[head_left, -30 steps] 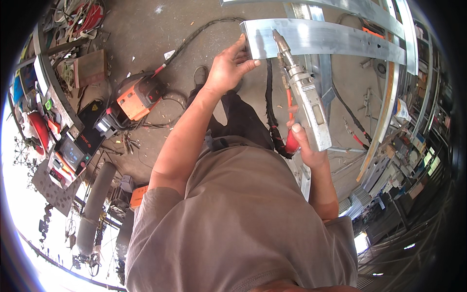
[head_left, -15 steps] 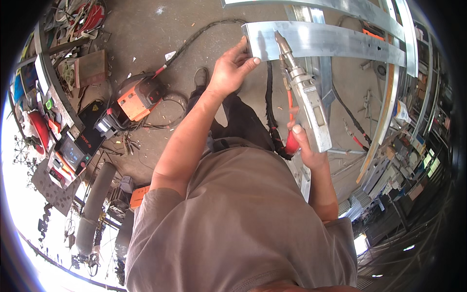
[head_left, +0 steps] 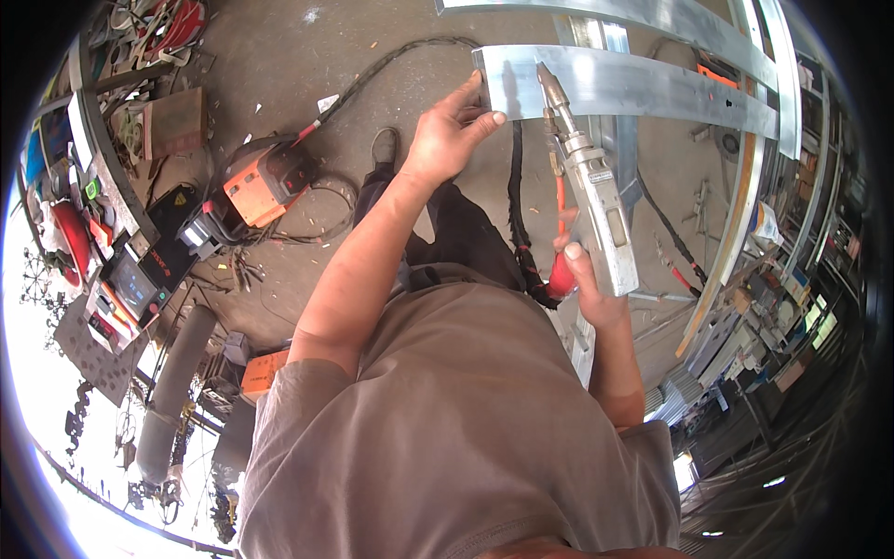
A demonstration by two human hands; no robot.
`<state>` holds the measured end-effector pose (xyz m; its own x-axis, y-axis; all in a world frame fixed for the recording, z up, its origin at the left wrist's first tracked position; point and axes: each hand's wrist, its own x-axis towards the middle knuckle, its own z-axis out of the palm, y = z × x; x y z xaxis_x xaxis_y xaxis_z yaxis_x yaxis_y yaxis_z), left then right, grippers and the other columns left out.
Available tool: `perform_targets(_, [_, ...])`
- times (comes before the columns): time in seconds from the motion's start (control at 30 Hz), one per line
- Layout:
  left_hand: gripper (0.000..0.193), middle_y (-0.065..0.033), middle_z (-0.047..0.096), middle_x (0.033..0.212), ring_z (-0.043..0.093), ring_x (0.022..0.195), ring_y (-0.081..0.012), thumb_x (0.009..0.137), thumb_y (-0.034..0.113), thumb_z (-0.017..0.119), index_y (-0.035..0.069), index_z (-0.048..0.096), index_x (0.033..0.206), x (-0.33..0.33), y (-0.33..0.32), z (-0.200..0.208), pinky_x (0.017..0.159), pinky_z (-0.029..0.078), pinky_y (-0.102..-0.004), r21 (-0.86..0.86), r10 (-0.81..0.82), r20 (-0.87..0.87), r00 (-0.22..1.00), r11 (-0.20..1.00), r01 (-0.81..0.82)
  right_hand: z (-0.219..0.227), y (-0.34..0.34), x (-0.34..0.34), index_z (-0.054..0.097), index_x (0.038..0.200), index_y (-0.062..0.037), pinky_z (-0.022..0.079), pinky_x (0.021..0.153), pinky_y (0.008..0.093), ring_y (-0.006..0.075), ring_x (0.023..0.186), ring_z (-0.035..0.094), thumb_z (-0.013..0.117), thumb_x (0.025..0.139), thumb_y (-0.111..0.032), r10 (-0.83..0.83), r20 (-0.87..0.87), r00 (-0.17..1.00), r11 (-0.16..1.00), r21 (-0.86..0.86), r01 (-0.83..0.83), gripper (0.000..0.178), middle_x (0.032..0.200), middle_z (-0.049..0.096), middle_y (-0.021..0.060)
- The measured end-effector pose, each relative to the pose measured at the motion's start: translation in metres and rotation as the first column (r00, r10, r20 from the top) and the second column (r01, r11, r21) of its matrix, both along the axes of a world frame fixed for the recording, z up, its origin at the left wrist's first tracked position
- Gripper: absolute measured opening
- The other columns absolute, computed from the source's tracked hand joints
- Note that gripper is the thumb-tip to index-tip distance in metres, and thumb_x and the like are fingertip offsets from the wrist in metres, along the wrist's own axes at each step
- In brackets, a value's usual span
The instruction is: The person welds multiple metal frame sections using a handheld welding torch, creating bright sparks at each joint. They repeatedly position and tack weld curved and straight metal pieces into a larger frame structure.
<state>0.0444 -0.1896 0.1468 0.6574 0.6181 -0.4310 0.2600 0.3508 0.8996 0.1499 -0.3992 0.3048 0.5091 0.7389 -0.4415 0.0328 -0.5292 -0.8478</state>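
My left hand grips the near end of a flat, shiny metal bar, fingers at its end face and thumb at its lower edge. In my right hand is a silver handheld welding gun with a pointed copper-coloured nozzle. Its tip is over the bar's face, close to the held end; whether it touches I cannot tell. An orange hose runs along the gun, and a red part shows beside my right fingers.
A second metal bar runs beyond the first, and both reach an upright frame piece at the right. Dark cables hang and trail on the floor. To the left stand an orange machine and a cluttered bench.
The whole view has shifted slightly. The gun's tip and both hands keep nearly the same places against the bar.
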Motion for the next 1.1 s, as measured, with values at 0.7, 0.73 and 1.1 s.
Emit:
perform_targets(0.7, [0.070,-0.0204,0.066,0.137,0.064,0.125,-0.0229,0.100,0.021,0.072,0.000,0.039,0.159,0.012,-0.026,-0.001,0.109,0.049,-0.0349,-0.271,0.264,0.085,0.961,0.934,-0.232,0.002,-0.001,0.000,0.054,0.138,0.0019,0.054,0.090,0.0372,0.0176,0.098,0.066,0.058,0.100,-0.019,-0.019,0.038,0.999,1.000,0.006,0.018,0.044,0.125,0.063,0.0115])
perform_targets(0.73, [0.070,-0.0205,0.065,0.139,0.063,0.127,-0.0232,0.101,0.021,0.072,-0.001,0.038,0.159,0.012,-0.025,0.002,0.110,0.048,-0.0347,-0.320,0.292,0.101,0.951,0.915,-0.247,0.002,-0.001,0.000,0.055,0.138,0.0019,0.054,0.089,0.0371,0.0177,0.098,0.066,0.058,0.100,-0.019,-0.020,0.043,0.999,1.000,0.009,0.019,0.043,0.125,0.064,0.0115])
perform_targets(1.1, [0.072,-0.0220,0.062,0.142,0.059,0.131,-0.0239,0.101,0.020,0.072,-0.001,0.036,0.160,0.013,-0.024,0.004,0.113,0.044,-0.0351,-0.350,0.284,0.085,0.955,0.906,-0.239,0.003,-0.006,0.003,0.058,0.134,0.0020,0.053,0.089,0.0362,0.0183,0.098,0.066,0.059,0.100,-0.020,-0.043,0.023,0.999,0.999,-0.008,0.044,0.040,0.120,0.065,0.0097])
